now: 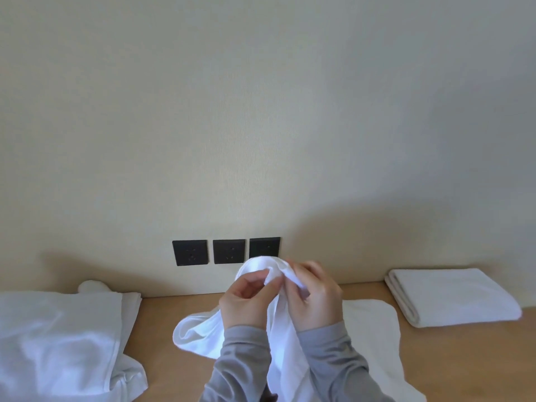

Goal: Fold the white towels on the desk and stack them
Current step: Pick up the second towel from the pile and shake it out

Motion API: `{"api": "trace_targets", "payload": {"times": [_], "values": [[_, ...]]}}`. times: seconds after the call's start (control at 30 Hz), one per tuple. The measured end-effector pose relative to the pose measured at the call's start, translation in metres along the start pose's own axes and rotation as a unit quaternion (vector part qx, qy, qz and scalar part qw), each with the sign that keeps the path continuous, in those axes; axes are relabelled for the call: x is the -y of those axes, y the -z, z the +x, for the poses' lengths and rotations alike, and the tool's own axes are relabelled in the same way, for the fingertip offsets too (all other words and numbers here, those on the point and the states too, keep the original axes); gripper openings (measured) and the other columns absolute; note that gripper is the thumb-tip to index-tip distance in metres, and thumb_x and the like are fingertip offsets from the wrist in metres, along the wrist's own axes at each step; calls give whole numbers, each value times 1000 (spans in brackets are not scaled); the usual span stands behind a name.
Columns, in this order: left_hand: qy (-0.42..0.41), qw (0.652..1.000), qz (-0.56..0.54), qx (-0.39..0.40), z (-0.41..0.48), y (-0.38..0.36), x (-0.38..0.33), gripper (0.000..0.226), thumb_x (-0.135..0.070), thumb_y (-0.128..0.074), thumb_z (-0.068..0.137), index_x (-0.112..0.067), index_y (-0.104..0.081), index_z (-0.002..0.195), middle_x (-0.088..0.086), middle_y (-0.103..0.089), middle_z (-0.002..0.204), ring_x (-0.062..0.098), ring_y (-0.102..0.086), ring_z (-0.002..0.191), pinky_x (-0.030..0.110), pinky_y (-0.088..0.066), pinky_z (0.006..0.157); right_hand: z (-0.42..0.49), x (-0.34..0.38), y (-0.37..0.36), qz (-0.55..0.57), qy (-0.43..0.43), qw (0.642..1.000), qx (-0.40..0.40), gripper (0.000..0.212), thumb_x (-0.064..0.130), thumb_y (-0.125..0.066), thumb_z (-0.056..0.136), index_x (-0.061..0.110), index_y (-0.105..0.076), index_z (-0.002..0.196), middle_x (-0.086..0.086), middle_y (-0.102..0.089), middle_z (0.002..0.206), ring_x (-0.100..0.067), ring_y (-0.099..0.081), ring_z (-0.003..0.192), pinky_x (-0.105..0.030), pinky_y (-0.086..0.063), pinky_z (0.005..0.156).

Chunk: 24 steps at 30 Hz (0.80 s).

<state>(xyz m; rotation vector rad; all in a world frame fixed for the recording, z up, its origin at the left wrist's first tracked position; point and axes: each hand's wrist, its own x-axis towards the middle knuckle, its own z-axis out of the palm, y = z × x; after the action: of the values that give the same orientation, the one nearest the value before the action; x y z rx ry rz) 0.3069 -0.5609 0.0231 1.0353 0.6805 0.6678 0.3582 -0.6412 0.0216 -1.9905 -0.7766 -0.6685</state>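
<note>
both hands, the left hand and the right hand, are raised close together above the wooden tabletop, each pinching the top of a white towel that hangs down between grey sleeves. a folded towel lies to the right, an unfolded pile on the left.

We found bare desk just in front of the folded towel; left of it a flat towel lay, and far left a heap blocked passage.
</note>
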Motion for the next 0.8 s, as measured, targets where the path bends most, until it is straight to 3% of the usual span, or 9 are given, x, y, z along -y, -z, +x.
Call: {"api": "trace_targets", "payload": {"times": [0.07, 0.17, 0.23, 0.37, 0.5, 0.63, 0.8], "values": [[-1, 1000, -1, 1, -1, 1, 1, 29, 5, -76, 69, -20, -72, 55, -1, -70, 61, 12, -65, 60, 30, -53, 72, 1, 2, 0, 1, -4, 1000, 8, 17, 14, -59, 77, 7, -74, 80, -2, -60, 68, -9, -47, 64, 0, -29, 57], [0, 1000, 2, -1, 2, 5, 0, 27, 7, -74, 70, -16, -71, 56, 2, -70, 61, 22, -63, 67, 35, -53, 78, -4, 6, 2, 39, 4, 997, 63, 33, 22, -45, 81, 7, -73, 91, -2, -62, 78, -4, -51, 66, 2, -34, 64], [-8, 1000, 11, 11, 3, 7, -1, 29, 9, -72, 71, -16, -70, 57, 1, -69, 60, 20, -63, 66, 34, -52, 77, -11, 7, 4, 63, -1, 993, 97, 40, 23, -41, 80, 4, -71, 100, -3, -58, 83, -2, -48, 65, -3, -37, 64], [-33, 997, 60, 32, 3, 9, -1, 24, 6, -73, 72, -16, -69, 63, -4, -70, 58, 3, -63, 55, 14, -51, 58, -19, 6, 5, 60, -6, 988, 144, 52, 24, -40, 74, 2, -64, 114, -6, -53, 90, -5, -48, 77, -8, -40, 70], [-48, 997, 54, 16, 3, 8, -1, 24, 7, -73, 69, -15, -68, 61, -6, -68, 55, 1, -61, 51, 10, -49, 53, -19, 9, -1, 38, -9, 991, 124, 49, 20, -37, 80, 1, -63, 116, -10, -59, 95, -10, -55, 82, -10, -41, 73], [-45, 998, 41, 17, 5, 11, -1, 25, 6, -76, 69, -16, -69, 60, -6, -67, 54, 2, -61, 51, 11, -51, 55, -15, 9, -4, 18, 5, 994, 106, 47, 13, -35, 81, -4, -63, 115, -14, -63, 97, -10, -50, 88, -14, -42, 75], [-61, 995, 69, 46, 5, 13, -2, 28, 11, -72, 70, -16, -68, 63, -8, -68, 56, 0, -63, 52, 9, -48, 53, -18, 4, -2, 47, 15, 988, 144, 49, 23, -41, 78, 1, -62, 116, -9, -61, 100, -9, -55, 87, -19, -47, 75]]}}
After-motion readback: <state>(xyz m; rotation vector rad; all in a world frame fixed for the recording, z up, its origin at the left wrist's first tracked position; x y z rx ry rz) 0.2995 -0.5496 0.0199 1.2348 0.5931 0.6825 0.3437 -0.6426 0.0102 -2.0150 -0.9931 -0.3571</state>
